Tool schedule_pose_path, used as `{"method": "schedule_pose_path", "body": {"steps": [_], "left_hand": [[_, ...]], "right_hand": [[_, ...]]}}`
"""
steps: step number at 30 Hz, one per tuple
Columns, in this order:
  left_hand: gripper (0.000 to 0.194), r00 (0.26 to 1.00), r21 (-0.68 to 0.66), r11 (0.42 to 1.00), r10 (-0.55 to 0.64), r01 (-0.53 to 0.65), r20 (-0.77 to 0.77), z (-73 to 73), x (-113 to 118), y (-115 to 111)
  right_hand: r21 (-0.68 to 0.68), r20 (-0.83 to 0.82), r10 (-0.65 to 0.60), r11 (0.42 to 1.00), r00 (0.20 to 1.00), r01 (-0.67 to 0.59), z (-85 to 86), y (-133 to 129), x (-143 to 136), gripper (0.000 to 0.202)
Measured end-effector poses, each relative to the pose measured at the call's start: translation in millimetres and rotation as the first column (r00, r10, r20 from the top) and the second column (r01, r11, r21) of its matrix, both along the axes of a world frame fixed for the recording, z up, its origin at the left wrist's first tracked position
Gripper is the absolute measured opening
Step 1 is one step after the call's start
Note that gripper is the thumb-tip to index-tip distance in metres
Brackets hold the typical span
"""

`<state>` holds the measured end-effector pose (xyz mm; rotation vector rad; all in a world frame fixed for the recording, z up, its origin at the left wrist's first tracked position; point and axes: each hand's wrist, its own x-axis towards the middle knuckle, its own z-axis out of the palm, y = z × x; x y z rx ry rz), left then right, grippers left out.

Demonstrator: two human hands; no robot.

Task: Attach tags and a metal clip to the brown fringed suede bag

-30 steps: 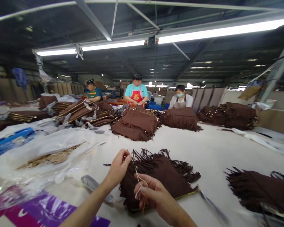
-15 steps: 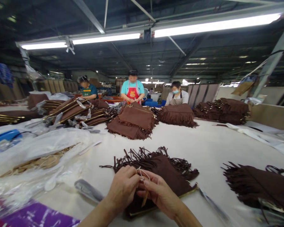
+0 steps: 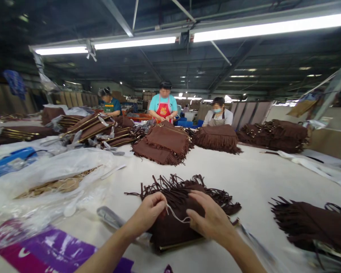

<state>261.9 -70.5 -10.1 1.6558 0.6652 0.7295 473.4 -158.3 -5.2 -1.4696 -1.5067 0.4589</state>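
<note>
A dark brown fringed bag [image 3: 170, 231] with a gold zip along its near edge lies on the white table in front of me. Over it, my left hand [image 3: 150, 211] pinches one end of a white string [image 3: 176, 217]. The string stretches across the bag towards my right hand [image 3: 211, 218], whose thumb and fingers are spread apart. Whatever hangs at the string's right end is hidden by that hand. The bag's loose fringe [image 3: 170, 187] points away from me, beyond both hands.
A second fringed bag [image 3: 315, 225] lies at right. Stacked brown bags [image 3: 165, 142] stand across the table [image 3: 252, 174]. Tan tags with strings [image 3: 62, 185] rest on clear plastic at left, near purple packaging [image 3: 65, 250]. Several co-workers, one in a red apron [image 3: 164, 110], are at the far side.
My hands have moved apart, drawing the string out between them. My right hand's fingers have spread. The tan tag that hung below my hands no longer shows. The view has shifted slightly left.
</note>
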Motion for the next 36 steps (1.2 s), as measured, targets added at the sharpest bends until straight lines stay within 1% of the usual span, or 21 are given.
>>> {"method": "schedule_pose_path", "body": {"steps": [1,2,4,6,7,8,9,11,13,15,17,19,20,22,23,25,27,30,33,36], "left_hand": [[0.017,1.0,-0.047,0.998,-0.028,0.028,0.006,0.2,2,-3],[0.018,0.999,-0.076,0.996,-0.043,0.044,0.005,0.8,3,-5],[0.021,0.999,-0.114,0.992,-0.051,0.048,-0.02,2.2,3,-8],[0.023,0.997,-0.155,0.987,-0.047,0.038,-0.056,3.2,1,-8],[0.022,0.996,-0.176,0.984,-0.046,0.032,-0.072,3.3,-1,-7],[0.021,0.995,-0.197,0.98,-0.046,0.029,-0.084,3.1,-2,-5],[0.019,0.995,-0.214,0.977,-0.047,0.026,-0.09,2.7,-4,-3],[0.016,0.994,-0.236,0.971,-0.051,0.028,-0.093,1.6,-7,0],[0.016,0.993,-0.254,0.967,-0.058,0.032,-0.098,0.9,-9,3],[0.024,0.993,-0.27,0.962,-0.069,0.041,-0.096,1.0,-10,5],[0.039,0.991,-0.265,0.962,-0.097,0.07,-0.09,1.8,-11,5],[0.05,0.984,-0.217,0.968,-0.149,0.125,-0.097,2.9,-11,5],[0.051,0.979,-0.182,0.972,-0.173,0.152,-0.109,3.3,-11,4],[0.045,0.97,-0.125,0.977,-0.193,0.175,-0.148,3.2,-12,4],[0.041,0.967,-0.119,0.977,-0.195,0.177,-0.165,2.7,-12,4],[0.035,0.964,-0.173,0.97,-0.2,0.17,-0.173,0.8,-13,5],[0.029,0.968,-0.273,0.948,-0.209,0.165,-0.142,-1.0,-14,7],[0.025,0.974,-0.379,0.911,-0.211,0.165,-0.084,-1.0,-16,9],[0.024,0.973,-0.4,0.899,-0.22,0.177,-0.063,2.5,-20,10],[0.024,0.971,-0.372,0.907,-0.234,0.199,-0.051,5.4,-22,11]], "right_hand": [[0.054,0.021,-0.004,0.999,1.0,0.003,-0.1,1,-15,0.033],[0.05,-0.018,0.028,0.998,0.999,-0.027,-0.9,2,-30,0.034],[-0.056,-0.21,0.121,0.989,0.97,-0.136,-4.3,5,-58,0.04],[-0.151,-0.393,0.129,0.968,0.911,-0.202,-9.1,7,-75,0.044],[-0.172,-0.433,0.116,0.963,0.894,-0.208,-11.3,7,-79,0.042],[-0.179,-0.424,0.108,0.963,0.899,-0.2,-13.0,7,-81,0.037],[-0.176,-0.368,0.102,0.968,0.924,-0.177,-14.1,7,-80,0.031],[-0.129,-0.162,0.094,0.985,0.982,-0.115,-14.2,7,-76,0.022],[-0.035,0.036,0.068,0.997,0.997,-0.067,-12.7,6,-71,0.02],[0.065,0.135,0.043,0.997,0.99,-0.052,-11.2,7,-69,0.02],[0.125,0.184,0.039,0.99,0.982,-0.063,-10.7,7,-68,0.021],[0.158,0.225,0.043,0.984,0.973,-0.08,-11.2,8,-68,0.023],[0.172,0.242,0.047,0.981,0.969,-0.09,-11.8,8,-68,0.024],[0.205,0.273,0.046,0.973,0.961,-0.104,-13.0,8,-68,0.026],[0.22,0.289,0.042,0.969,0.956,-0.109,-13.6,8,-68,0.027],[0.239,0.319,0.042,0.963,0.947,-0.123,-14.5,8,-69,0.028],[0.242,0.341,0.06,0.959,0.938,-0.149,-14.9,7,-69,0.027],[0.245,0.318,0.097,0.953,0.943,-0.181,-14.8,6,-68,0.023],[0.261,0.24,0.114,0.949,0.964,-0.177,-15.2,5,-68,0.018],[0.266,0.192,0.111,0.951,0.975,-0.16,-16.7,7,-69,0.016]]}}
